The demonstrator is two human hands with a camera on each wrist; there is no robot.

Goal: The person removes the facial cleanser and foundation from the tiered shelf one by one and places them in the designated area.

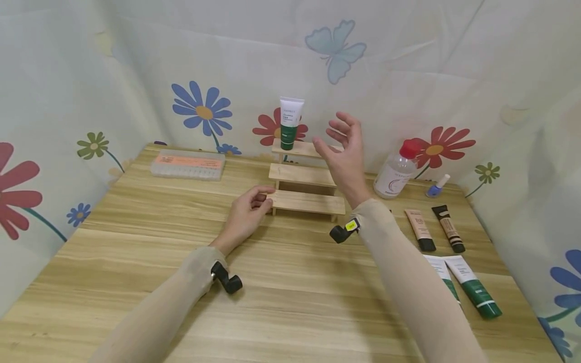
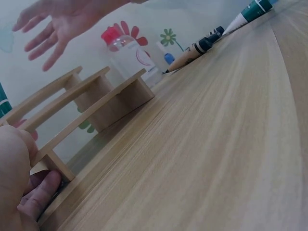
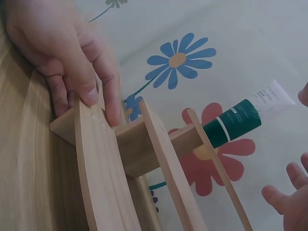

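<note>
A three-step wooden display stand [image 1: 308,201] stands at the back of the table. At its left end, my left hand [image 1: 245,214] grips the lowest step; thumb and fingers lie around that end in the right wrist view. On the top step's left part, a white and green squeeze tube [image 1: 289,123] stands upright on its cap. My right hand [image 1: 343,151] is raised by the right part of the top step, apart from the tube, fingers spread and loosely bent. Nothing is held in it.
Right of the stand are a clear bottle with a red cap [image 1: 395,174], blue nail polish [image 1: 436,189], a BB cream tube [image 1: 419,229], a black-ended tube [image 1: 449,229] and a green-white tube [image 1: 474,287], its neighbour partly hidden. A clear plastic box [image 1: 187,165] lies back left.
</note>
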